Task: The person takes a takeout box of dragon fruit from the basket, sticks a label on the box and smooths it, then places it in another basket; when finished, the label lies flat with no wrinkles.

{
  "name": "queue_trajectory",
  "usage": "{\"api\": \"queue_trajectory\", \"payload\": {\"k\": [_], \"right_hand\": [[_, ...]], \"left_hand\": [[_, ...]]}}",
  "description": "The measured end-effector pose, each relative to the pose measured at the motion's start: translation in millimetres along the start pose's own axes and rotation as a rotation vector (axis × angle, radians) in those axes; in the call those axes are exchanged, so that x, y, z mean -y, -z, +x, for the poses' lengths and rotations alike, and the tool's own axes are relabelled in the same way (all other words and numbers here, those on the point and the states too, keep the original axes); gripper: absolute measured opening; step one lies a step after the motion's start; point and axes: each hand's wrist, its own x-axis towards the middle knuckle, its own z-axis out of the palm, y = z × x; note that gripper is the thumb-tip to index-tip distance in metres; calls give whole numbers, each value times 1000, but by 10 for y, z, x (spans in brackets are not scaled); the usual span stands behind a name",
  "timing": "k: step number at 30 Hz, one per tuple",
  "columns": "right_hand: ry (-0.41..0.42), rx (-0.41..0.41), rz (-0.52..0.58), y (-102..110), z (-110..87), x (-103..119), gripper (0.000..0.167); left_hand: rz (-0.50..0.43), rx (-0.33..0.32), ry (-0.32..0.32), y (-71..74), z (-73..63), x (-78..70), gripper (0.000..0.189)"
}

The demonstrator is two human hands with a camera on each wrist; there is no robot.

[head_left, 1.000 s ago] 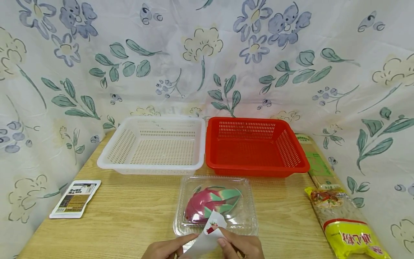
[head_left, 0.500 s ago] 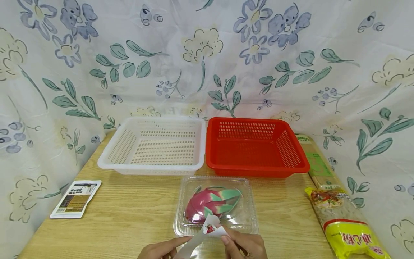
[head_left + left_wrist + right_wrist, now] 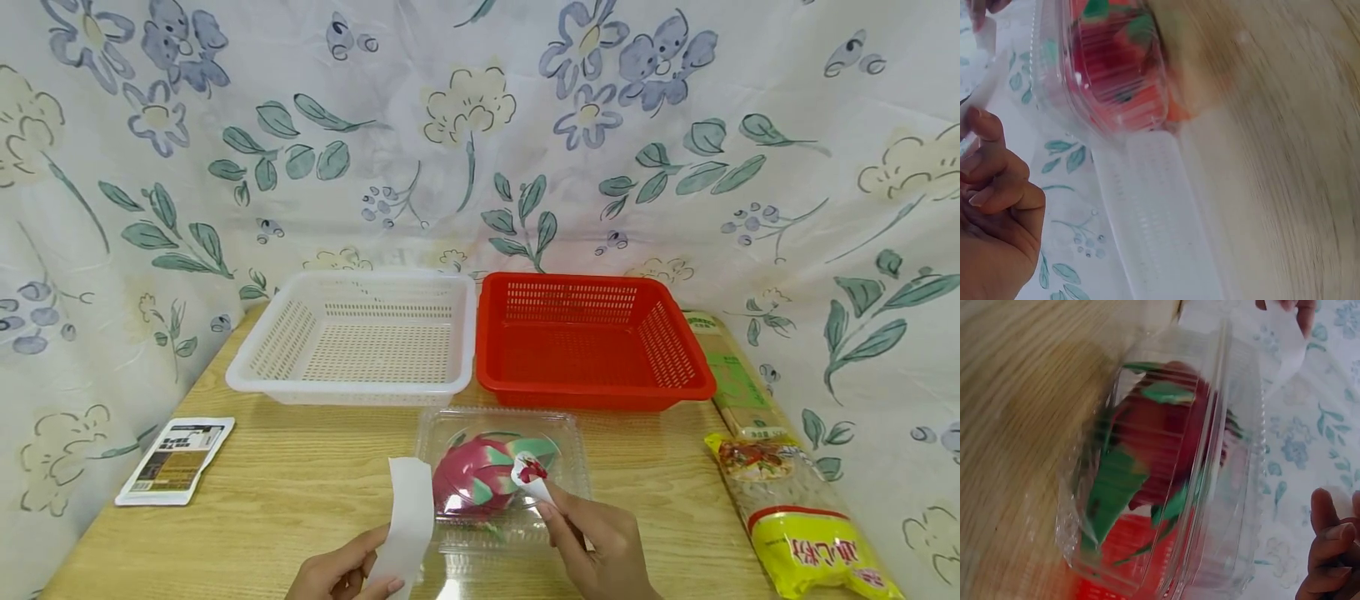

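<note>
My left hand (image 3: 337, 571) holds a white paper strip (image 3: 409, 517) upright between thumb and fingers, left of the clear plastic box. My right hand (image 3: 603, 542) pinches a white sticker (image 3: 530, 469) with a red fruit picture on it, over the right part of the box lid. Closed inside the clear plastic box (image 3: 573, 433) lies a pink dragon fruit (image 3: 476, 471) with green scales. The left wrist view shows the curled fingers (image 3: 1000, 165) of my left hand beside the box. In the right wrist view the sticker is mostly hidden by my fingers.
Behind the box stand a white basket (image 3: 352, 387) and a red basket (image 3: 600, 389), side by side. A flat white pouch (image 3: 175, 461) lies at the left. Along the right edge are a yellow noodle bag (image 3: 810, 517) and a green-and-tan packet (image 3: 738, 379). A floral curtain hangs behind.
The sticker has come off the paper strip. My right hand has moved it right and up over the lid, while my left hand has drawn the strip away to the left.
</note>
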Motion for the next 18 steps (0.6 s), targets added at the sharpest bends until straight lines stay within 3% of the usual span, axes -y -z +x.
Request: {"api": "queue_trajectory", "payload": {"k": [3,5,9,12,18], "right_hand": [[48,-4,-69,17,39,-62,35],[45,9,-125,26,57,-91,36],[10,98,-256,49,92,-132,36],[-16,170,-326,67,109,-160,35],[-4,241,-398,69,132,-216,34]], "left_hand": [[87,-56,16,48,22,8,70],[153,-98,63,72,36,14,65],[211,-138,298,123,52,16,59],[190,-133,475,166,55,39,59],[95,-29,687,252,57,143,64]]}}
